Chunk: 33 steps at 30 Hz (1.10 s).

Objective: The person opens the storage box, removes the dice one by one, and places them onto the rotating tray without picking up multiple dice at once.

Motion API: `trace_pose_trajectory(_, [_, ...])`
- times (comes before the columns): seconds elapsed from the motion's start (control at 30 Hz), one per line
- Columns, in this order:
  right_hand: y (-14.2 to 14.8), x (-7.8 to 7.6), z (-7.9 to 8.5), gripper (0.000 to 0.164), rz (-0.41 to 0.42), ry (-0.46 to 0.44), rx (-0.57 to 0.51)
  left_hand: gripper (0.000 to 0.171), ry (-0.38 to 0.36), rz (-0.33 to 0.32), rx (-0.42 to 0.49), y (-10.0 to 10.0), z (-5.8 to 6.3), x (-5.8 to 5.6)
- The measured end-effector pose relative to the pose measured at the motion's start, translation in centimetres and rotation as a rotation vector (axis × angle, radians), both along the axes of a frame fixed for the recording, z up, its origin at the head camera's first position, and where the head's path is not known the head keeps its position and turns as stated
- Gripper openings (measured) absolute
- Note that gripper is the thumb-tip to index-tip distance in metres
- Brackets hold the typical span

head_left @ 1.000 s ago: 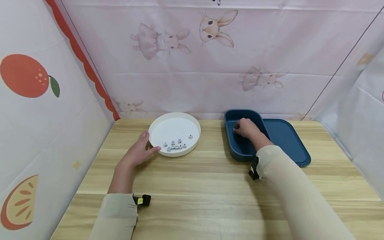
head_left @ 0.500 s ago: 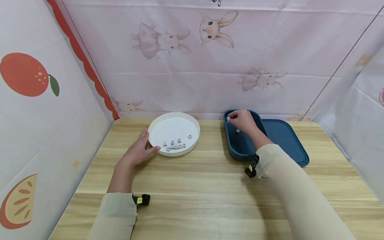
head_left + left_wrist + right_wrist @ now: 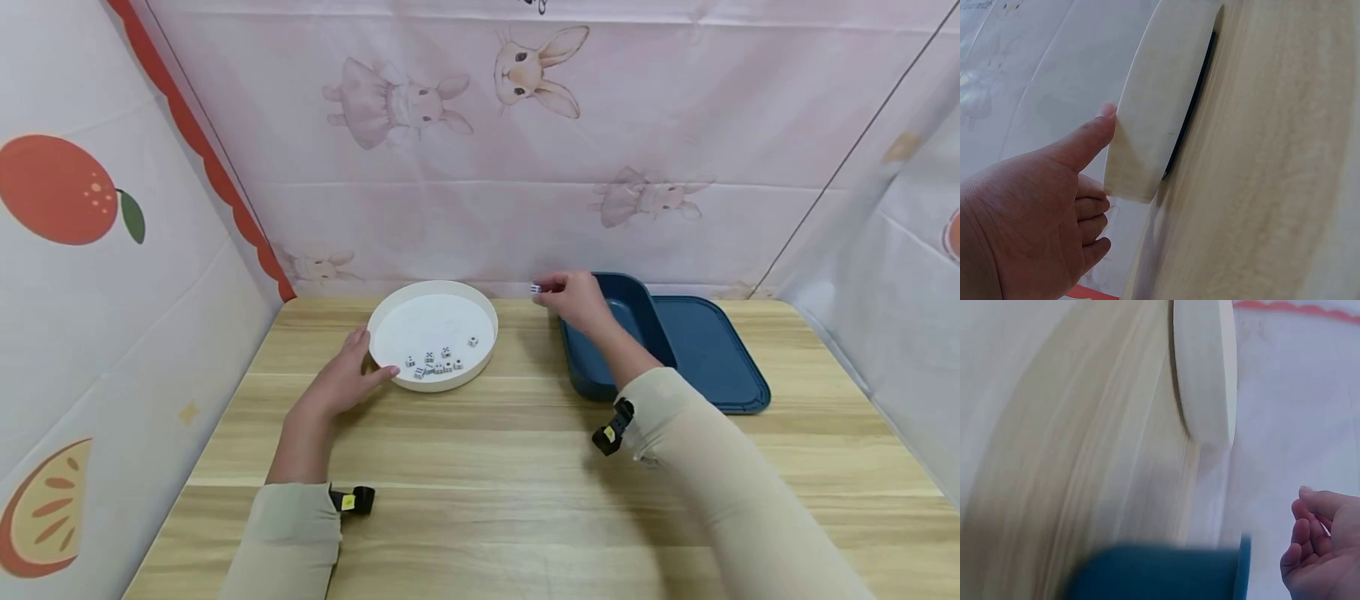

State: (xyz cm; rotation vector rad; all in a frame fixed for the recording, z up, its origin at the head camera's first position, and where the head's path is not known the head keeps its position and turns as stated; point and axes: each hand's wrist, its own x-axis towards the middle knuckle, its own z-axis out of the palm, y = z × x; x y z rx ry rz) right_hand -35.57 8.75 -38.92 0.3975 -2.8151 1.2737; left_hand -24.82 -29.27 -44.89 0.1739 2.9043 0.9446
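My left hand point(image 3: 337, 375) grips the side of a shallow white round tray point(image 3: 438, 312), its thumb at the rim. In the left wrist view the fingers point(image 3: 1092, 228) bend beside the tray wall point(image 3: 1157, 94). Several white dice point(image 3: 429, 368) with dark dots lie in the tray's near part. My right hand point(image 3: 577, 298) pinches a die point(image 3: 536, 288) between thumb and fingertips, beyond the left rim of a dark blue box point(image 3: 592, 383). In the right wrist view that hand point(image 3: 1322, 544) shows curled fingers, the die hidden there. Hand and forearm cover part of the box's inside.
A dark blue lid point(image 3: 712, 354) lies on the wooden table point(image 3: 480, 492), right of the box and against it. Behind the table hangs a pink rabbit-print cloth point(image 3: 450, 217). A fruit-print cloth point(image 3: 157, 333) closes the left side.
My right hand has lifted a die from inside the box and carried it left past the rim. Another die seen in the box half a second ago is now hidden. My left hand stays put.
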Motion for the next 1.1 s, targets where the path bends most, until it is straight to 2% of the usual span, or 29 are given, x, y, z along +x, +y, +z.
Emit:
trace_pose_trajectory(0.23, [-3.4,1.4,-0.6,0.025,0.073,-0.016,-0.012,0.094,0.013,-0.013,0.011,0.1,0.1,0.0])
trace_pose_trajectory(0.5, [-6.3,2.4,-3.1,0.024,0.125,-0.097,-0.059,0.094,0.014,-0.016,0.007,0.0,0.2,0.1])
trace_pose_trajectory(0.67, [-7.6,3.2,-4.4,0.025,0.113,-0.110,-0.080,0.094,0.010,-0.018,0.002,-0.1,0.1,0.1])
trace_pose_trajectory(0.93, [-9.1,4.6,-4.5,0.022,0.040,-0.123,-0.265,0.095,-0.009,0.000,-0.001,0.0,0.1,-0.1])
trace_pose_trajectory(1.1, [-9.7,4.9,-5.2,0.021,0.013,-0.113,-0.240,0.096,-0.031,0.017,0.004,0.0,0.1,0.0])
